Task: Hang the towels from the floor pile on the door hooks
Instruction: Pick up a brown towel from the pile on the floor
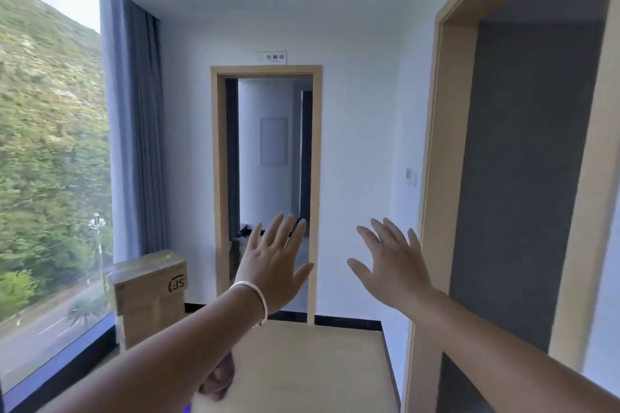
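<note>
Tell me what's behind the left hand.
Behind the left hand is the open doorway, with a white wall beyond. The hand covers the doorway's lower part; no towels show.

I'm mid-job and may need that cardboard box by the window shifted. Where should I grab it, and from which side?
Judging from this view, take the tan cardboard box by its two upright side faces near the top, coming from the room side. It stands upright against the window glass and the grey curtain, so the far side looks blocked. Both the left hand and the right hand are empty.

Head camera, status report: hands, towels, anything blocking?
Left hand open, empty. Right hand open, empty. No towels or hooks in view. Open doorway ahead, cardboard box left.
</note>
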{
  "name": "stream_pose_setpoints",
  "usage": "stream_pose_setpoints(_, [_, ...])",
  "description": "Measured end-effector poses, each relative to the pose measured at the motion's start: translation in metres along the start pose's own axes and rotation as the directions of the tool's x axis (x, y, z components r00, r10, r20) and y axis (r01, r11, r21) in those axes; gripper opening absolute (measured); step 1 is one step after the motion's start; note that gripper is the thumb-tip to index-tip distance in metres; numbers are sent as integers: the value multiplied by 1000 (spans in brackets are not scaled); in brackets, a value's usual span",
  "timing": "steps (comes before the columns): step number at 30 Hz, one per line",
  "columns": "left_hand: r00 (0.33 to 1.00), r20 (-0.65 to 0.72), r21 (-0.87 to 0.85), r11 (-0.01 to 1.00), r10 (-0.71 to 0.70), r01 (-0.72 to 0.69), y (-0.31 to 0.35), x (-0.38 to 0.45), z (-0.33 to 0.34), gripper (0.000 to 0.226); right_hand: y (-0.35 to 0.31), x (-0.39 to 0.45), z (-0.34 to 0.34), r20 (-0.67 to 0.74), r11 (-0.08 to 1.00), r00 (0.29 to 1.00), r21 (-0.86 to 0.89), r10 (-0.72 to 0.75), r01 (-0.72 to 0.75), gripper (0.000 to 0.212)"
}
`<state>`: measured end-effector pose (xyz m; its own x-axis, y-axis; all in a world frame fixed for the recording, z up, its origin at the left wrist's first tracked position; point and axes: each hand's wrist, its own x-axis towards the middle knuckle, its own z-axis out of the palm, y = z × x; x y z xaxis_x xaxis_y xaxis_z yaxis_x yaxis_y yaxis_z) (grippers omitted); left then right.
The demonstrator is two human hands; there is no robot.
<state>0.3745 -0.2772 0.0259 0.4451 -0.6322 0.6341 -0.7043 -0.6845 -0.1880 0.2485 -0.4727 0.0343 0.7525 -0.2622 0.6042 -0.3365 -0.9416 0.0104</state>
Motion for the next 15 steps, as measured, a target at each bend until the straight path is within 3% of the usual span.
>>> stream_pose_setpoints(15, [997, 10, -66, 995, 76, -76, -71, 161, 159, 75, 26, 160, 123, 50, 991, 993, -92, 105, -100, 64])
